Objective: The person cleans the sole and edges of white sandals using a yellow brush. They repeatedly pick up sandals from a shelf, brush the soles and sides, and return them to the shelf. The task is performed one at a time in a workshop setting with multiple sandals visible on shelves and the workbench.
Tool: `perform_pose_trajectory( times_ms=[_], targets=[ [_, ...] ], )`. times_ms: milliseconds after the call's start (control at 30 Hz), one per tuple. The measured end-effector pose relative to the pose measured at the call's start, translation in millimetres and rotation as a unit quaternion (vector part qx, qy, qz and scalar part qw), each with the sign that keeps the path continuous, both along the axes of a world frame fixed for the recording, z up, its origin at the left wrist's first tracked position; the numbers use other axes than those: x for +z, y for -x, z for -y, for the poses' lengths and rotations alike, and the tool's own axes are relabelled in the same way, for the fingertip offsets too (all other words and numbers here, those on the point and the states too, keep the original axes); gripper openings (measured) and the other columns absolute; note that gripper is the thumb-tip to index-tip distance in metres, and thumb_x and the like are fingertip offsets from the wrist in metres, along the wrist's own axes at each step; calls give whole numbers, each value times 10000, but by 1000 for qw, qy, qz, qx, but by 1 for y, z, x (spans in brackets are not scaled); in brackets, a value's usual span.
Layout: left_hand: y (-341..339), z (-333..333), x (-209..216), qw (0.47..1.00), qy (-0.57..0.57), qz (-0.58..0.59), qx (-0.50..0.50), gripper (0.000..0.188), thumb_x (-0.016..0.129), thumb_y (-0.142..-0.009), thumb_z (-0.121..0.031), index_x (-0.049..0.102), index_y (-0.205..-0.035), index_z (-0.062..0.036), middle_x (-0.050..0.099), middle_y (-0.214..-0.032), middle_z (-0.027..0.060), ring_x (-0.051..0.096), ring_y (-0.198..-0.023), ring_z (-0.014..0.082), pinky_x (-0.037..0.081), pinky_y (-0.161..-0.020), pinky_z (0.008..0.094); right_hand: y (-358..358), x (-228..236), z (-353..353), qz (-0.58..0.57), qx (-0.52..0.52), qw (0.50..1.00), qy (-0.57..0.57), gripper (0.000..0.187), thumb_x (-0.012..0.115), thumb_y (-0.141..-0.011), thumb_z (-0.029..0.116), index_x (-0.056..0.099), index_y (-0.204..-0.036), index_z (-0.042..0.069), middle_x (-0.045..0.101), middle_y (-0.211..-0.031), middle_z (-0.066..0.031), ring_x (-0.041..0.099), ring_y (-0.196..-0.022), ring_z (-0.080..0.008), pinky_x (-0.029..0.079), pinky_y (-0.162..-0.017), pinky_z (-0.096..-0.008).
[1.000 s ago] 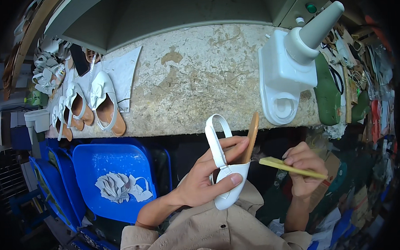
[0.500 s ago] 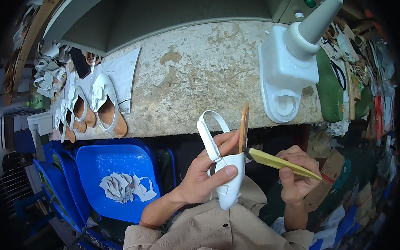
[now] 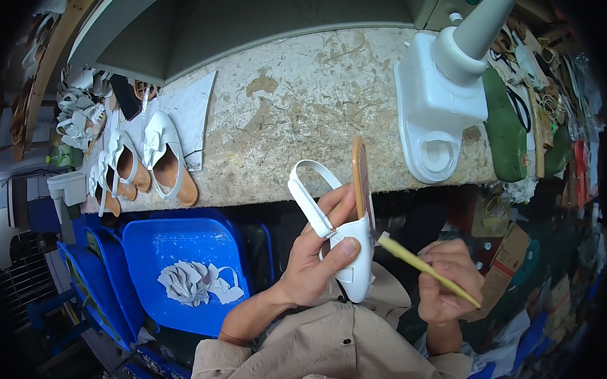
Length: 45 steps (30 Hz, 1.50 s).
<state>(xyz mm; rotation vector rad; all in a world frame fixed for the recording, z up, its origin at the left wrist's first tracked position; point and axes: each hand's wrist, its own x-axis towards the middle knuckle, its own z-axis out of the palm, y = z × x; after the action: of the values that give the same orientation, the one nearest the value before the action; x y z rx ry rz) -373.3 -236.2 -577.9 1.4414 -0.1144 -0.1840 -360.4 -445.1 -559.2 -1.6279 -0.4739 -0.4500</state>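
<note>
My left hand is wrapped round a white sandal, thumb on its closed toe part and fingers inside under the loop of the ankle strap. The sandal is tilted on its side, toe toward me, its tan sole edge pointing away. Between the fingers and thumb of my right hand is a brush with a flat yellow handle. Its dark bristle end is at the sole side of the sandal, near the front; whether it touches, I cannot tell.
Several finished-looking white sandals stand at the workbench's left. A white dispenser with a grey cone stands at its right, beside green shoe lasts. White pieces lie on a blue plastic chair below the bench's left part.
The brush has turned so its handle shows edge-on, and its tip has slid slightly toward me along the sandal. The sandal has shifted a little away from me and turned slightly.
</note>
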Motion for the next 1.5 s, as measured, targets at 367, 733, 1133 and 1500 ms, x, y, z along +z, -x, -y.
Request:
perform_pose_trajectory(
  times_ms=[367, 733, 1133, 1500],
  targets=[
    [5, 1, 3, 993, 86, -77, -10, 579, 461, -1008, -238, 297, -1517, -15, 311, -1518, 165, 336, -1375, 263, 269, -1119, 378, -7, 3, -14, 76, 28, 994, 73, 220, 743, -742, -19, 680, -953, -10, 711, -925, -172, 659, -734, -291, 582, -646, -357],
    [2, -3, 5, 985, 116, -129, -15, 695, 467, -992, -370, 251, -1512, 36, 489, -1319, 144, 497, -1158, 199, 414, -953, 320, -22, -2, -9, 15, 33, 999, -21, 223, 740, -725, -60, 665, -929, -12, 708, -862, -152, 673, -708, -287, 561, -620, -331],
    [-5, 1, 16, 946, 242, -214, -3, 711, 449, -1005, -297, 111, -1546, 16, 472, -1408, 124, 528, -1173, 161, 427, -984, 307, -6, -13, 7, 21, 98, 995, 30, 198, 707, -749, 94, 698, -915, -15, 717, -908, -176, 646, -760, -305, 579, -684, -383],
    [-6, 1, 8, 951, 233, -202, -5, 699, 438, -1005, -307, 137, -1538, 31, 448, -1434, 132, 498, -1227, 173, 407, -1016, 316, -8, 1, 3, 35, 60, 995, 65, 193, 682, -752, 1, 698, -945, 4, 706, -927, -156, 642, -754, -274, 579, -654, -333]
  ],
)
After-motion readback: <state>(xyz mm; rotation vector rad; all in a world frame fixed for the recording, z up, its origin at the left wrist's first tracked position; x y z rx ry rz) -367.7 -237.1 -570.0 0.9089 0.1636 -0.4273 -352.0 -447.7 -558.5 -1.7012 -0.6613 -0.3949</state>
